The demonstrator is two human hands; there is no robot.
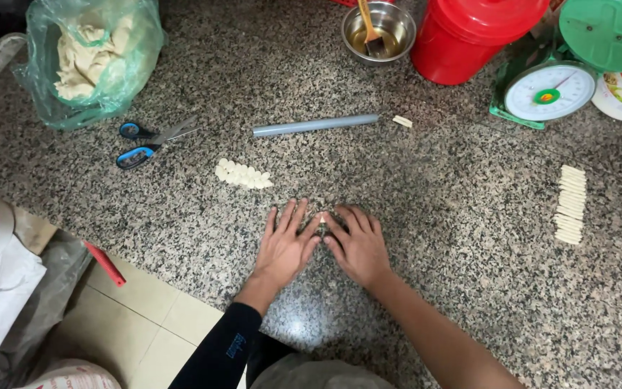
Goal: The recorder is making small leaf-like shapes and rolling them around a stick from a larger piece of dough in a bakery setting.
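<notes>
The left hand [283, 247] is bare, but its forearm wears a snug black sleeve reaching to the wrist, with a small blue marking printed partway up. The right hand [359, 247] and its forearm are bare. No rings, watch or gloves show on either

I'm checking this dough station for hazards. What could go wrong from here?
The small dough piece pressed between left hand and right hand could flatten unevenly or stick to the granite counter. The grey pipe roller lies loose and might roll. The scissors lie open beside the cut pieces.
</notes>
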